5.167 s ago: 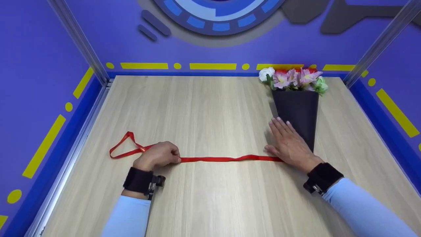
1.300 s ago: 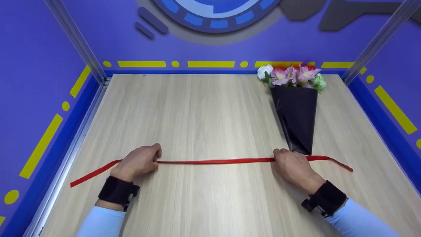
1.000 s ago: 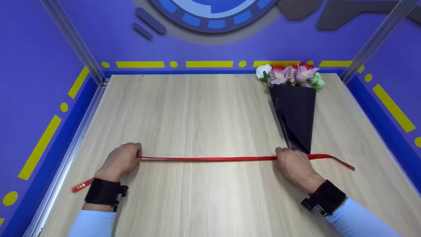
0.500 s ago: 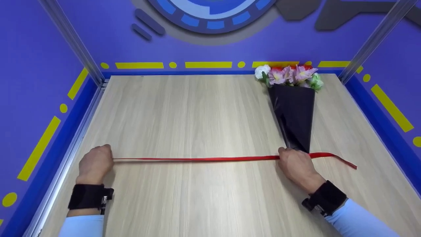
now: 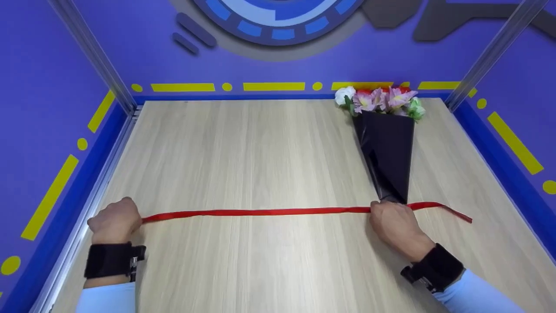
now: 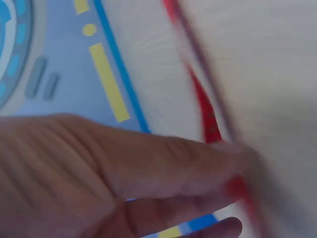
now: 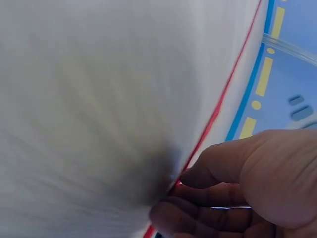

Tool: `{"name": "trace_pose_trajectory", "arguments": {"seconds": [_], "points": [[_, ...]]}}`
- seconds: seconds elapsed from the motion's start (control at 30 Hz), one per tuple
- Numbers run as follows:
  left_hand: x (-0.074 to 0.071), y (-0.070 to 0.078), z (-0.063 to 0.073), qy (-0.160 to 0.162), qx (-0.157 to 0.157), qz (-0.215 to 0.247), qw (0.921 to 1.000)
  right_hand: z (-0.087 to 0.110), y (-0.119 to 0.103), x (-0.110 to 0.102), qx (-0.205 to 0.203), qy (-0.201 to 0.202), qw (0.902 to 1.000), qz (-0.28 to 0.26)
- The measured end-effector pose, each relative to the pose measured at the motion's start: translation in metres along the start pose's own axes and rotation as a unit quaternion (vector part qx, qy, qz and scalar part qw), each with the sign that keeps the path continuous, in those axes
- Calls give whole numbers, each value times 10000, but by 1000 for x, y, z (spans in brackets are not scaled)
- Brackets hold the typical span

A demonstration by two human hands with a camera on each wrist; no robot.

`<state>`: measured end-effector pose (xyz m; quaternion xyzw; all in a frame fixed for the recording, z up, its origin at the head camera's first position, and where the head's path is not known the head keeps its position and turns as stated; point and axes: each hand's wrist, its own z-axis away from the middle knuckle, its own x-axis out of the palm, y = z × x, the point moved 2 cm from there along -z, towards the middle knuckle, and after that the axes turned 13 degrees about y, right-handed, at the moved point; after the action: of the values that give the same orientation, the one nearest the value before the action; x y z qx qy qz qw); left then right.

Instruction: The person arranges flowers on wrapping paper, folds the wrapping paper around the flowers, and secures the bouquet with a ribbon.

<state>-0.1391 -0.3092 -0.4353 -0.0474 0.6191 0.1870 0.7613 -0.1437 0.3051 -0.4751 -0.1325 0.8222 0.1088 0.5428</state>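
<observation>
A long red ribbon [image 5: 260, 212] stretches from left to right over the table, between both hands. At the table's left side, my left hand [image 5: 115, 221] pinches the ribbon; the left wrist view shows the thumb [image 6: 183, 166] pressed on it. My right hand [image 5: 397, 228] pinches the ribbon near its other end, and a loose tail runs past it to the right. Thumb and fingers meet on the ribbon [image 7: 213, 119] in the right wrist view. Just beyond the right hand lies a bouquet [image 5: 388, 152] in black wrapping, its narrow bottom partly hidden by that hand.
The bouquet's flowers [image 5: 382, 101], pink, white, red and pale green, point at the back wall [image 5: 269, 69]. Blue side walls with yellow marks and metal posts enclose the wooden table [image 5: 260, 148].
Earlier, the right hand lay flat by the bouquet and the ribbon's left part was looped. Since then the right hand has gripped the ribbon, and the left hand has moved left along it, straightening it.
</observation>
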Motion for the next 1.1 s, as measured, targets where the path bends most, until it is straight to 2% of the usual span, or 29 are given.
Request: {"name": "trace_pose_trajectory", "arguments": {"seconds": [0.07,0.13,0.23,0.3,0.43,0.5,0.57,0.67,0.83,0.93,1.03,1.1], "points": [[-2,11,4,141,74,-36,9999,1,-2,-3,21,-8,10000,23],[1,27,7,514,298,3,9982,1,-4,-4,26,78,10000,9],[9,58,12,1066,802,173,9909,-3,-6,-4,81,289,9994,-197],[16,80,13,1217,1104,328,9859,-6,-5,-6,201,501,9976,-436],[31,121,15,1082,1438,713,9811,-18,12,-15,765,1052,9878,-851],[38,139,16,914,1562,909,9793,-25,28,-19,1157,1279,9806,-932],[47,155,18,743,1742,1030,9765,-31,48,-21,1552,1323,9744,-946],[59,173,21,537,2023,1176,9707,-39,79,-18,2149,974,9672,-942],[74,188,23,378,2323,1260,9637,-45,118,-4,2914,-337,9493,-1135],[78,190,23,393,2350,1286,9626,-49,128,6,3120,-1020,9350,-1344],[78,191,23,419,2368,1315,9617,-54,129,15,3170,-1365,9271,-1464],[79,191,22,422,2373,1317,9615,-58,127,19,3159,-1486,9256,-1463]]}}
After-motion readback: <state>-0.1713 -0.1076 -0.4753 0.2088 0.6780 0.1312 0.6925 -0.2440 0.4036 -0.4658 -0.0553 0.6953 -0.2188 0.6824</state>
